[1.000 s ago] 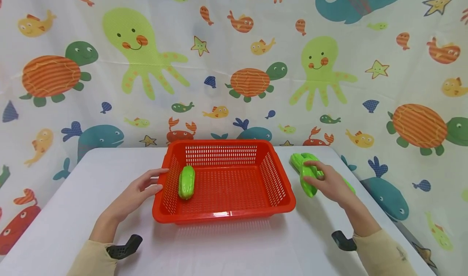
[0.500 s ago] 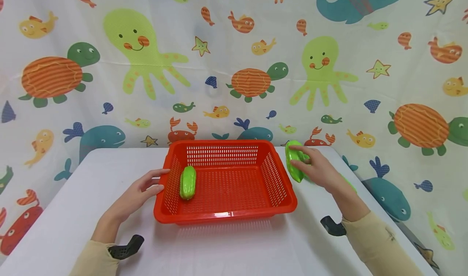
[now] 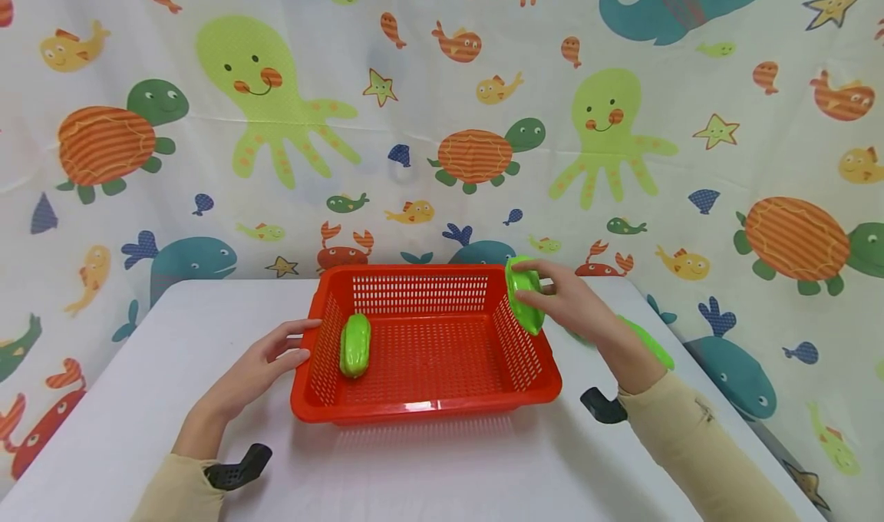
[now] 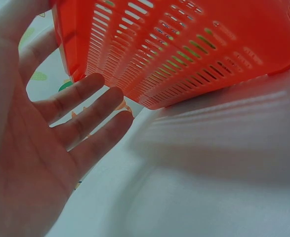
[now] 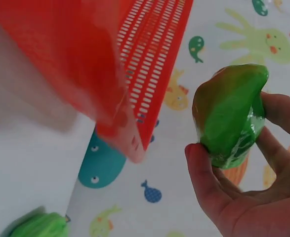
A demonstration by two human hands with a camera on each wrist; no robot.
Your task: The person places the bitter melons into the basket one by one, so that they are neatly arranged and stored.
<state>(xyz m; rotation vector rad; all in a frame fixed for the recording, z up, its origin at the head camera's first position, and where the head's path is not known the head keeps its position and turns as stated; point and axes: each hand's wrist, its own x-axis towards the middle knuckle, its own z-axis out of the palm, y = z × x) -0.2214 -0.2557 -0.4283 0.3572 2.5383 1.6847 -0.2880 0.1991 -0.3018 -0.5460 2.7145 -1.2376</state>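
A red plastic basket (image 3: 407, 412) with slotted walls stands mid-table. My left hand (image 3: 262, 365) is at its left rim, fingertips touching the edge; in the left wrist view the fingers (image 4: 93, 116) stretch out, spread beside the slotted wall. My right hand (image 3: 576, 299) pinches a glossy, ridged green vegetable (image 5: 228, 116) between thumb and fingers, its tip pointed. In the head view this piece overlaps the basket's back right corner. Inside the basket, along the left wall, lies a long light green vegetable (image 3: 355, 345) with rounded lobes.
To the basket's right, a bright green piece (image 3: 649, 343) lies on the white table (image 3: 442, 476), partly behind my right forearm. A ridged green piece (image 5: 41, 226) shows low in the right wrist view. A curtain (image 3: 428, 230) printed with sea animals hangs behind the table.
My right hand has lifted the green vegetable from the right side of the table and carried it left, up to the basket's right rim. My left hand has stayed at the left rim.
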